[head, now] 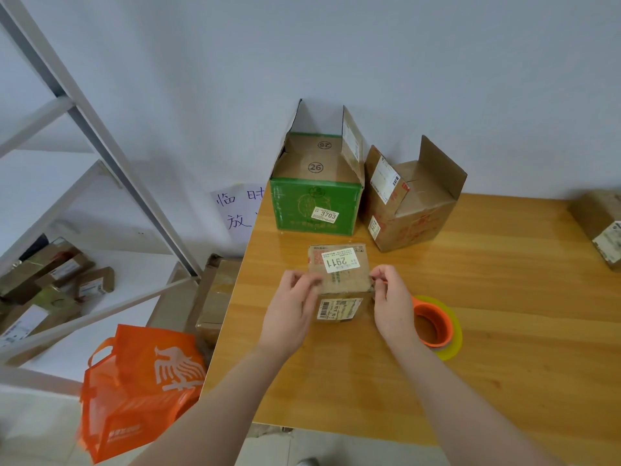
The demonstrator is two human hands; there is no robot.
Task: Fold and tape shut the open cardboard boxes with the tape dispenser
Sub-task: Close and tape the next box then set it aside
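From my remote seat I see both forearms reaching forward over the table's (504,297) near edge, wrists level. The left hand (295,297) curls its fingers round the left side of the small box (346,280). The right hand (391,297) pinches that box's upper right edge between thumb and fingertips. The small box sits near the table's left edge, its top flaps folded down, label 2911 on top. The tape dispenser (437,326), orange core with yellowish tape, lies just beside the box, partly behind the right wrist. At the far left corner stands the green box (316,206), flaps up. The brown box (413,210) stands just beside it, also open.
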